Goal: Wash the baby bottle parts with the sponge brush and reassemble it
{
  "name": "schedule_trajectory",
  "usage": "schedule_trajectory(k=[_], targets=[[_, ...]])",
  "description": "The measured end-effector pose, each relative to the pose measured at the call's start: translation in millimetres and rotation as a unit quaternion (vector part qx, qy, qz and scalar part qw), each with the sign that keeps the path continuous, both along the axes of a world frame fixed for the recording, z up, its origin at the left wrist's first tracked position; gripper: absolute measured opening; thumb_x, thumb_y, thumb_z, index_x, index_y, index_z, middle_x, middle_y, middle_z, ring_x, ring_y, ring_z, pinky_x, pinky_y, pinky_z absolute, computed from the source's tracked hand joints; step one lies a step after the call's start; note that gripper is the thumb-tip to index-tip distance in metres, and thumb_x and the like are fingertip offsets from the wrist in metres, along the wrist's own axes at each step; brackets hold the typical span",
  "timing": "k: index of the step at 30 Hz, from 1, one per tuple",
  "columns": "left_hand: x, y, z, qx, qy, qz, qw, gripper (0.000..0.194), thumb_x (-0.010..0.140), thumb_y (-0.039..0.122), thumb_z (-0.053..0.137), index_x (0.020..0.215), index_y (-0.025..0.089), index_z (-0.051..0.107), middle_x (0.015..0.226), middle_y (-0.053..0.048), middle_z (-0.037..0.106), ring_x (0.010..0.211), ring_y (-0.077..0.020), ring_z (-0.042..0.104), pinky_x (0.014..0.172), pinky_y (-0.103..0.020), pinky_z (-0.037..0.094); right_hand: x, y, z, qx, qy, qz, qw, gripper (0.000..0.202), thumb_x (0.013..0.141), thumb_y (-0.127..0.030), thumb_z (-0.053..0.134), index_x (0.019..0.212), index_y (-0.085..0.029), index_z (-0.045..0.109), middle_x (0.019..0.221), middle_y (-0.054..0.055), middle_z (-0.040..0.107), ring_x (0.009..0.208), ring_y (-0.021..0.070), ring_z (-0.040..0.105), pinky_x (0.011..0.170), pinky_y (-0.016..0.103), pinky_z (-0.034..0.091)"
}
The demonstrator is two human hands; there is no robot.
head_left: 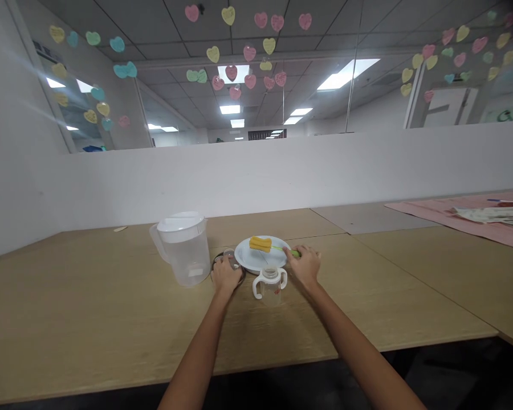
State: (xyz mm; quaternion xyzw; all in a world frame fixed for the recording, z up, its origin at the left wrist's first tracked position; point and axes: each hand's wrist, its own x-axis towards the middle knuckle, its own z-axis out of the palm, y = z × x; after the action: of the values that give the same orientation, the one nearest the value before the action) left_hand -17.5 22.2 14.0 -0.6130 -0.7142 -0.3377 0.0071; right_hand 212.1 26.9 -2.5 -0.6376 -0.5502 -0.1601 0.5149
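Observation:
My right hand (pixel 306 265) is closed round the green handle of a brush with a yellow sponge head (pixel 260 244), which is over a white plate (pixel 248 261). Left of the plate, my left hand (pixel 226 275) reaches onto a dark round tray (pixel 241 279) that bears small clear items; its fingertips are at a clear piece (pixel 229 253), and whether they grip it is unclear. Between my hands, in front of the plate, a clear cup with two white handles (pixel 271 287) stands upright with its top open.
A clear pitcher with a white lid (pixel 191 250) stands left of the tray. Farther back lies a small flat tan piece (pixel 120 229). At the far right a pink cloth (pixel 436 215) bears a patterned cloth (pixel 496 215). A white wall (pixel 239 176) rises behind the table (pixel 111 319).

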Motion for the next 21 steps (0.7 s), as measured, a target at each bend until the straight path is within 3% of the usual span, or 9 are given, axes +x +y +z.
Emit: schedule_trajectory(k=[3, 6, 9, 12, 18, 21], targets=[[2.6, -1.6, 4.0, 0.174, -0.138, -0.008, 0.975, 0.031, 0.079, 0.032, 0.05, 0.106, 0.018, 0.052, 0.104, -0.01, 0.058, 0.098, -0.0223, 0.055, 0.086, -0.035, 0.042, 0.2, -0.6, 1.2, 0.001, 0.01, -0.006, 1.0, 0.047, 0.081, -0.056, 0.043, 0.068, -0.017, 0.065, 0.071, 0.006, 0.063, 0.074, 0.0189, 0.051, 0.072, 0.03, 0.025], [13.2, -13.9, 6.7, 0.289, -0.159, -0.147, 0.933, 0.025, 0.085, 0.034, 0.043, 0.102, 0.019, 0.054, 0.096, -0.007, 0.06, 0.093, -0.0197, 0.056, 0.086, -0.035, 0.042, 0.9, -0.8, 2.4, -0.004, 0.016, -0.014, 1.0, 0.049, 0.082, -0.056, 0.04, 0.068, -0.016, 0.065, 0.072, 0.007, 0.064, 0.075, 0.0192, 0.051, 0.07, 0.03, 0.024], [29.0, -31.1, 6.0, 0.268, -0.089, -0.331, 0.9, 0.022, 0.085, 0.033, 0.043, 0.094, 0.019, 0.058, 0.09, -0.006, 0.061, 0.089, -0.019, 0.056, 0.084, -0.034, 0.042, 1.0, -0.7, 3.2, -0.01, 0.021, -0.024, 0.999, 0.049, 0.083, -0.055, 0.039, 0.069, -0.016, 0.065, 0.073, 0.007, 0.064, 0.074, 0.0194, 0.05, 0.07, 0.029, 0.024], [42.8, -43.6, 3.5, 0.228, -0.07, -0.427, 0.872, 0.024, 0.084, 0.033, 0.046, 0.097, 0.017, 0.057, 0.092, -0.007, 0.061, 0.087, -0.0187, 0.056, 0.079, -0.032, 0.044, 0.4, -0.9, 4.2, -0.015, 0.029, -0.03, 0.999, 0.047, 0.083, -0.054, 0.041, 0.07, -0.016, 0.065, 0.074, 0.007, 0.064, 0.075, 0.0195, 0.051, 0.07, 0.03, 0.024], [59.1, -52.7, -1.4, 0.133, -0.099, -0.472, 0.866, 0.047, 0.076, 0.038, 0.059, 0.115, 0.017, 0.047, 0.107, -0.009, 0.059, 0.093, -0.0196, 0.058, 0.081, -0.032, 0.048, 0.6, -0.5, 5.3, -0.026, 0.053, -0.026, 0.998, 0.048, 0.083, -0.055, 0.039, 0.073, -0.015, 0.064, 0.077, 0.009, 0.063, 0.076, 0.0198, 0.05, 0.068, 0.029, 0.027], [62.7, -53.7, -7.9, 0.107, -0.122, -0.467, 0.869, 0.047, 0.076, 0.039, 0.059, 0.117, 0.019, 0.045, 0.109, -0.008, 0.06, 0.095, -0.0199, 0.06, 0.083, -0.033, 0.049, 1.4, -0.8, 5.3, -0.014, 0.083, -0.017, 0.996, 0.051, 0.083, -0.058, 0.038, 0.077, -0.014, 0.064, 0.079, 0.01, 0.063, 0.075, 0.0196, 0.05, 0.066, 0.028, 0.028]])
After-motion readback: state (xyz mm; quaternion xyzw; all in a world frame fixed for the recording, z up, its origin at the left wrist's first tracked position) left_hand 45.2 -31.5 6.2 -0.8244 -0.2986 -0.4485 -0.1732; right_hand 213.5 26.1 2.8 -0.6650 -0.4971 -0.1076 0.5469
